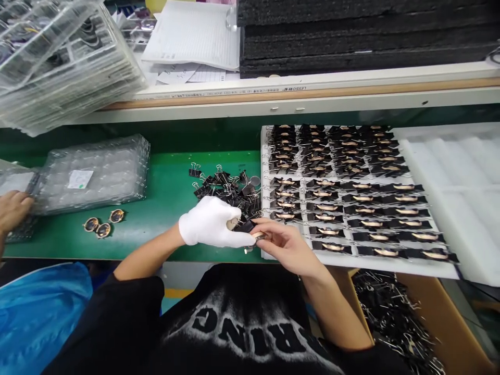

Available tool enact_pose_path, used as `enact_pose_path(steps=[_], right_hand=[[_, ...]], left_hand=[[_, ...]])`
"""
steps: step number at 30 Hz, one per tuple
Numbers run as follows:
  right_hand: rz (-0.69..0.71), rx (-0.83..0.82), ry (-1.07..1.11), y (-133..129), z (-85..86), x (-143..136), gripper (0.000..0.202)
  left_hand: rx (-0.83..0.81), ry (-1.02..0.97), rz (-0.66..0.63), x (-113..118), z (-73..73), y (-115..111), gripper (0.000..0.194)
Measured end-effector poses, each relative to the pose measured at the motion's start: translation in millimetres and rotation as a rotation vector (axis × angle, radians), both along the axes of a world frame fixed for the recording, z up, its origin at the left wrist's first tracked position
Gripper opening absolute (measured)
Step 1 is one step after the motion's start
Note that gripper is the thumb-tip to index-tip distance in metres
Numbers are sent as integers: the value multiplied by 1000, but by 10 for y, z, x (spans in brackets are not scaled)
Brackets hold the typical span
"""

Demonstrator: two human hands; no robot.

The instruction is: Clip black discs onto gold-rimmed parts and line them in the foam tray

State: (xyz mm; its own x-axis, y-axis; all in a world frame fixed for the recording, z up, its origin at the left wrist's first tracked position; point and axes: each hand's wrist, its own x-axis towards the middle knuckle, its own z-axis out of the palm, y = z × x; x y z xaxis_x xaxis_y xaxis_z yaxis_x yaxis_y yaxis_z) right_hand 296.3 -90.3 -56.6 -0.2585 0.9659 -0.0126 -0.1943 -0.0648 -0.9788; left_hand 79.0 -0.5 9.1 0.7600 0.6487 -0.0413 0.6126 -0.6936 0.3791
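Observation:
My left hand (pixel 211 223), in a white glove, is closed round a black binder clip (pixel 245 226) at the near side of the clip pile. My bare right hand (pixel 285 245) pinches a small gold-rimmed round part (pixel 258 236) right beside that clip, so both hands meet at the table's front edge. Behind them lies a loose pile of black binder clips (pixel 230 187). To the right, a white foam tray (pixel 266 195) bears rows of gold-rimmed parts held in black clips. Three loose gold-rimmed parts (pixel 103 230) lie on the green table at the left.
Clear plastic trays (pixel 105 174) are stacked at the left, near another person's hand (pixel 15 208). More trays (pixel 78 78) and black foam sheets (pixel 363 41) sit on the shelf (pixel 219 104). A cardboard box (pixel 437 312) of clips stands low at the right.

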Motion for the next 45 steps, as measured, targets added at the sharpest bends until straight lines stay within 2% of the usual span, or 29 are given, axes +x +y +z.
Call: enact_pose_path(steps=[4,7,10,13,15,18,25,29,31,34,37,41,43,45], right_hand=[[-47,-12,-38,-9,-8,7,15],[-66,-43,-12,-17,-5,23,19],[-119,-69,53,-21,10,33,20],[-293,-130,140,-7,11,32,24],[-350,-164,166,16,1,27,28],[-309,-167,174,49,-13,13,28],[-275,-160,168,53,-23,-39,27],[-306,-158,148,40,-72,-31,27],[-363,-160,165,36,-105,-19,32],[-484,-185,342,34,-140,-31,32],[-517,-282,570,23,-133,-107,31],[-458,-419,627,-36,-95,-225,35],[-415,-449,596,-77,-85,-240,35],[-387,-452,570,-108,-86,-217,32]], left_hand=[[109,153,15,32,17,-62,60],[111,171,18,11,-12,-63,55],[74,58,3,-30,-57,-32,52],[33,-142,7,-53,-91,-9,49],[8,-246,-5,-47,-104,-9,46],[-37,-298,-34,-21,-122,-19,43],[-86,-255,-43,4,-188,-51,47],[-149,-154,-50,-62,-138,-16,41],[-118,-85,-58,-109,-87,65,43],[131,-52,113,-101,-30,266,55],[313,57,237,92,-31,511,64],[259,297,174,481,-99,836,68],[218,361,95,585,-128,959,57],[224,310,61,591,-139,1014,48]])
